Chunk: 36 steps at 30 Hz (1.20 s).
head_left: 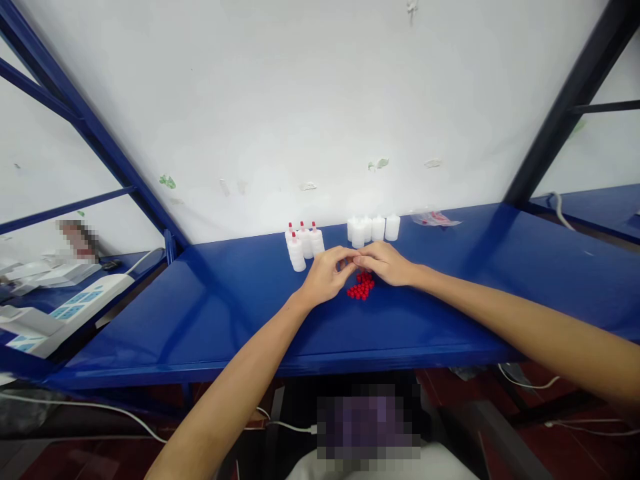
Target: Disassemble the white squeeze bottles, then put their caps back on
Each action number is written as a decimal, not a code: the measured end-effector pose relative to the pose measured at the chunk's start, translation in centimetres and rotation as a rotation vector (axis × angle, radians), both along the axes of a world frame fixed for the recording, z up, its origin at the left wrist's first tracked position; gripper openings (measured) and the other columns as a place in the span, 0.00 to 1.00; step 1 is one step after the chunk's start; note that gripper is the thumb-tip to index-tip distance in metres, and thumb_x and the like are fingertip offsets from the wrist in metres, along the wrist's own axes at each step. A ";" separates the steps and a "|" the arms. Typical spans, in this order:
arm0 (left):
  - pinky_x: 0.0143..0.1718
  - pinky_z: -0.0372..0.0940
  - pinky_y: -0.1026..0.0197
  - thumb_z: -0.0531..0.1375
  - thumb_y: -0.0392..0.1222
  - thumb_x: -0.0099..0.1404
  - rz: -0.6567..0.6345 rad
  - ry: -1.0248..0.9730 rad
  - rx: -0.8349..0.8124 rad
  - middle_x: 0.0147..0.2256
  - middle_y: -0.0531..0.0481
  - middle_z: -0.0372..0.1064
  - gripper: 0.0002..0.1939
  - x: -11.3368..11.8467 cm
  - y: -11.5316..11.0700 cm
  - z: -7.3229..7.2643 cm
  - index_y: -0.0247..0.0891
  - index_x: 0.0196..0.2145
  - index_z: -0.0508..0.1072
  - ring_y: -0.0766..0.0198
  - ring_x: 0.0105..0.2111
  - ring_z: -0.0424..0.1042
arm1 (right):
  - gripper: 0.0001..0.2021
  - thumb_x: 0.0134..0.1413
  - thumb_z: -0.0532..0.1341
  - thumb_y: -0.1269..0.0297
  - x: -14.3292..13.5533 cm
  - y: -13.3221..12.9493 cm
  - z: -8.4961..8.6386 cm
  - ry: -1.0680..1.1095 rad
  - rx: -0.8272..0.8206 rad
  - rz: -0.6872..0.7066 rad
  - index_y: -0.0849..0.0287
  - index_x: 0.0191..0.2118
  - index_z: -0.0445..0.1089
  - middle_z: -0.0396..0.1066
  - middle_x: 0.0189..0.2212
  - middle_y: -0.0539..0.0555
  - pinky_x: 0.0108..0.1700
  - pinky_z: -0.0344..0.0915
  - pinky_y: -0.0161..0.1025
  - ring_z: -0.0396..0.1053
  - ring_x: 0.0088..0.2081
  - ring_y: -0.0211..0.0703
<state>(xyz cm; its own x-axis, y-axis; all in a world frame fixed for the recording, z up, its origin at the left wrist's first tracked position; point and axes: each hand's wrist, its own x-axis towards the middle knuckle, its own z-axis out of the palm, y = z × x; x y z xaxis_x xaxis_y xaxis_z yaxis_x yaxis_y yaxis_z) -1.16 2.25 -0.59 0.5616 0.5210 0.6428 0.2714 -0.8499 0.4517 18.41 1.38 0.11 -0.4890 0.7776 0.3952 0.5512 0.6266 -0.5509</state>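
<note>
My left hand (327,272) and my right hand (383,262) meet fingertip to fingertip over the blue table. Both are closed in a pinch, and whatever lies between the fingers is hidden. Just below them is a small pile of red caps (361,287). Beyond my left hand stand several white bottles with red-tipped nozzles (306,243), upright in a group. Behind my right hand is another group of white bottles (370,229), with no red tips showing.
A clear plastic bag with red pieces (435,219) lies at the back right near the wall. Blue frame posts (95,133) rise at both sides. On the left, a white power strip (80,310) sits beside the table. White cables (290,427) run below.
</note>
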 end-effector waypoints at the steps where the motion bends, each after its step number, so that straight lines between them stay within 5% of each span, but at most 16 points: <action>1: 0.33 0.63 0.63 0.60 0.37 0.68 -0.006 -0.004 -0.002 0.32 0.51 0.72 0.08 0.0 0.0 -0.1 0.37 0.44 0.76 0.67 0.29 0.67 | 0.24 0.63 0.49 0.48 0.0 0.0 0.0 -0.005 0.008 -0.002 0.59 0.24 0.66 0.57 0.17 0.47 0.28 0.47 0.37 0.55 0.22 0.37; 11: 0.34 0.65 0.63 0.58 0.42 0.70 0.081 -0.024 0.042 0.33 0.49 0.73 0.08 -1.3 0.5 1.3 0.36 0.42 0.74 0.67 0.30 0.69 | 0.24 0.66 0.47 0.48 0.6 0.4 -0.1 0.061 0.013 -0.039 0.58 0.27 0.67 0.65 0.22 0.50 0.33 0.55 0.38 0.62 0.26 0.41; 17: 0.38 0.65 0.60 0.55 0.39 0.71 0.193 0.289 0.161 0.36 0.47 0.73 0.10 -4.1 1.0 2.3 0.36 0.44 0.75 0.64 0.32 0.69 | 0.20 0.63 0.49 0.56 1.1 0.9 -0.3 0.089 0.015 -0.133 0.59 0.25 0.70 0.69 0.29 0.54 0.40 0.59 0.42 0.66 0.32 0.44; 27: 0.44 0.67 0.55 0.55 0.34 0.67 0.251 0.479 0.107 0.36 0.43 0.74 0.13 -4.3 1.6 1.6 0.32 0.45 0.77 0.58 0.37 0.73 | 0.12 0.63 0.50 0.55 1.0 0.8 -0.6 0.203 -0.151 -0.198 0.56 0.37 0.64 0.65 0.21 0.46 0.35 0.59 0.39 0.64 0.25 0.41; 31: 0.44 0.68 0.56 0.57 0.36 0.68 0.248 0.411 0.141 0.37 0.45 0.74 0.16 -3.9 1.3 1.7 0.33 0.53 0.73 0.59 0.37 0.73 | 0.10 0.60 0.49 0.60 0.8 0.5 -0.6 0.181 -0.113 -0.202 0.56 0.30 0.61 0.62 0.19 0.46 0.31 0.56 0.38 0.61 0.23 0.40; 36: 0.39 0.68 0.61 0.58 0.39 0.71 0.116 0.115 0.206 0.37 0.47 0.74 0.11 -1.7 0.0 1.4 0.37 0.49 0.73 0.65 0.34 0.72 | 0.18 0.61 0.48 0.56 0.3 0.2 -0.1 0.044 0.017 -0.070 0.57 0.24 0.63 0.64 0.20 0.50 0.31 0.53 0.39 0.61 0.25 0.41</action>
